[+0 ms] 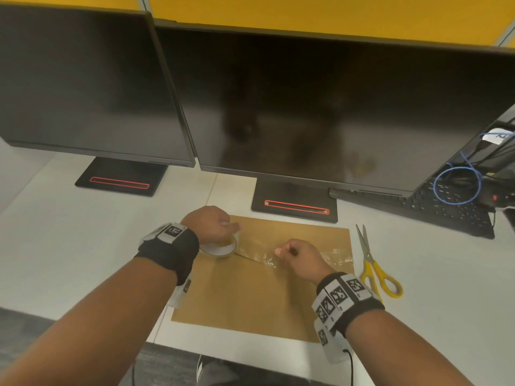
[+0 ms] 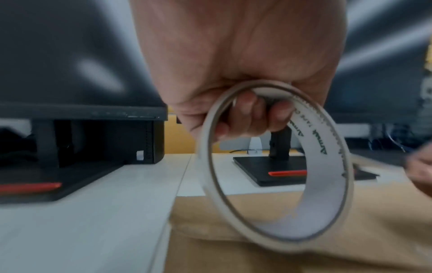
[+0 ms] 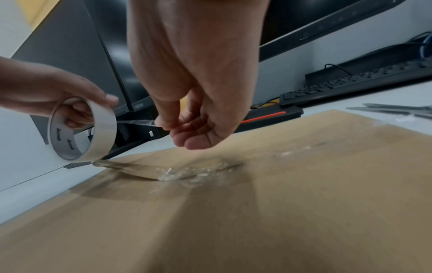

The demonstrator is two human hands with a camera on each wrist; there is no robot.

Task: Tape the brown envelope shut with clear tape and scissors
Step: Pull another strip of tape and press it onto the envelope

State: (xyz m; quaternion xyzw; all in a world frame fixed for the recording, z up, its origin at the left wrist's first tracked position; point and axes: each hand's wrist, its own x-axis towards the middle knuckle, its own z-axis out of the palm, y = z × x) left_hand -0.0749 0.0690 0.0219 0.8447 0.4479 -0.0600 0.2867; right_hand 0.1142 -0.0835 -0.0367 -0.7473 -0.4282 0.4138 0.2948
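Observation:
A brown envelope (image 1: 250, 296) lies flat on the white desk, its flap edge carrying crinkled clear tape (image 1: 334, 254) on the right half. My left hand (image 1: 214, 227) grips a roll of clear tape (image 1: 218, 247) above the envelope's upper left corner, fingers hooked through its core (image 2: 275, 166). My right hand (image 1: 295, 254) pinches the free end of the tape strip (image 3: 140, 122) pulled from the roll (image 3: 81, 129), just above the flap. Yellow-handled scissors (image 1: 373, 266) lie on the desk right of the envelope, untouched.
Two dark monitors on black stands (image 1: 294, 207) rise close behind the envelope. A black keyboard (image 1: 446, 213) and a blue cable coil (image 1: 457, 185) sit at the back right. The desk's front edge (image 1: 223, 355) runs just below the envelope.

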